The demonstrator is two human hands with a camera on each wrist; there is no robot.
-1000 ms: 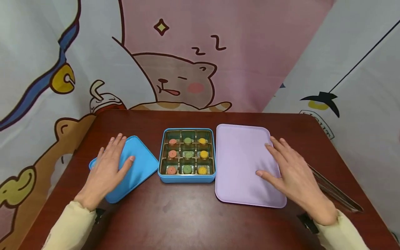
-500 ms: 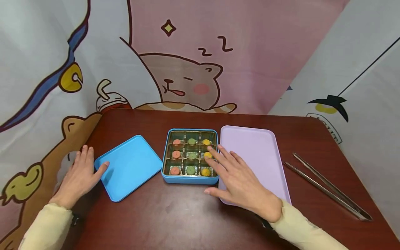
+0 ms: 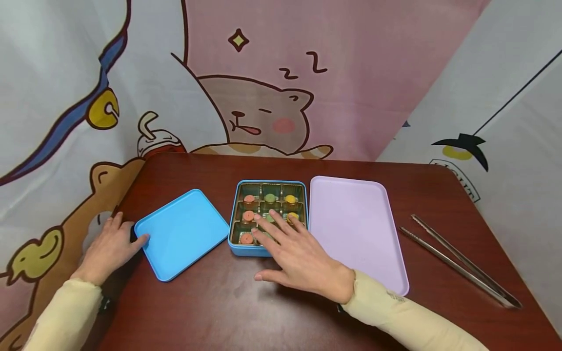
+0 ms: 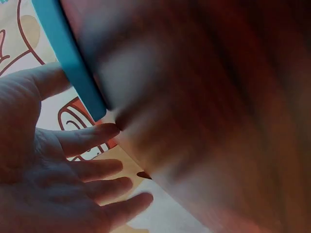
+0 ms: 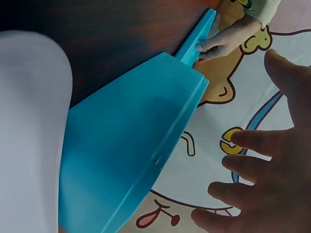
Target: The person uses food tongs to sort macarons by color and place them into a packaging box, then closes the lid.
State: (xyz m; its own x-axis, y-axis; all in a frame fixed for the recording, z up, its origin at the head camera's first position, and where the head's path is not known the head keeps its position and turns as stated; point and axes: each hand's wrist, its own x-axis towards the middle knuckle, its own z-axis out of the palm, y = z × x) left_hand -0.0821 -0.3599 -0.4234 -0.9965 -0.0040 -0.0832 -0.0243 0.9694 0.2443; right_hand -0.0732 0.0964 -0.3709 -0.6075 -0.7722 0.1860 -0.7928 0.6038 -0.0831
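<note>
My left hand (image 3: 105,248) is at the left corner of a flat blue tray (image 3: 184,234), its thumb over the rim. In the left wrist view the thumb lies against the tray's edge (image 4: 68,60), while the other fingers extend past it, spread. My right hand (image 3: 303,265), fingers spread, hovers above the front of a blue box (image 3: 248,251). A gold divided insert fills this box, with small round pink pieces (image 3: 247,239), green pieces (image 3: 270,198) and yellow pieces (image 3: 290,199) in its compartments. The hand hides some front compartments.
A lilac tray (image 3: 355,224) lies right of the box, close against it. Metal tongs (image 3: 461,263) rest farther right on the dark red-brown table (image 3: 206,312). Behind the table hangs a cartoon-printed cloth (image 3: 351,97).
From over the lilac tray, the right hand has moved left above the box. The left hand has shifted left from over the blue tray to its corner. The view has turned slightly.
</note>
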